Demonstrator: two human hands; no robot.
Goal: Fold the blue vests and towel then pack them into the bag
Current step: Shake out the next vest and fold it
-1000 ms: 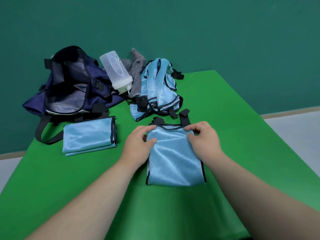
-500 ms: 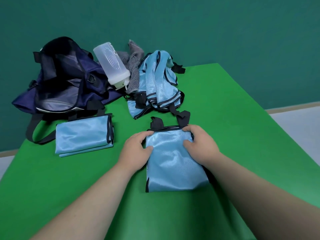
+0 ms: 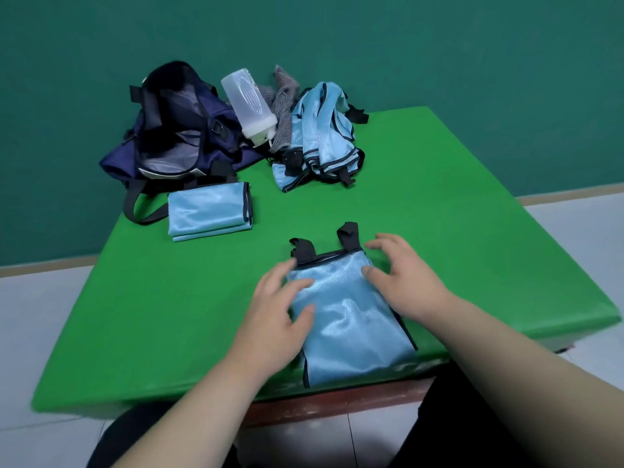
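A folded light-blue vest (image 3: 349,327) with black trim lies near the table's front edge, its two black straps pointing away from me. My left hand (image 3: 278,309) rests on the vest's left side with fingers spread and thumb on the fabric. On the vest's upper right corner my right hand (image 3: 403,282) sits, fingers spread and slightly lifted. Another folded vest (image 3: 207,211) lies at the left. A pile of unfolded blue vests (image 3: 324,140) sits at the back, with a grey towel (image 3: 283,106) beside it. The navy bag (image 3: 179,130) stands unzipped at the back left.
A translucent plastic bottle (image 3: 250,103) leans between the bag and the towel. The green table (image 3: 472,231) ends close to my body and drops off at the right. The bag's black strap (image 3: 135,211) loops over the left edge.
Both hands let go of the vest's top edge and now lie spread on it. The view has pulled back, showing the table's front edge.
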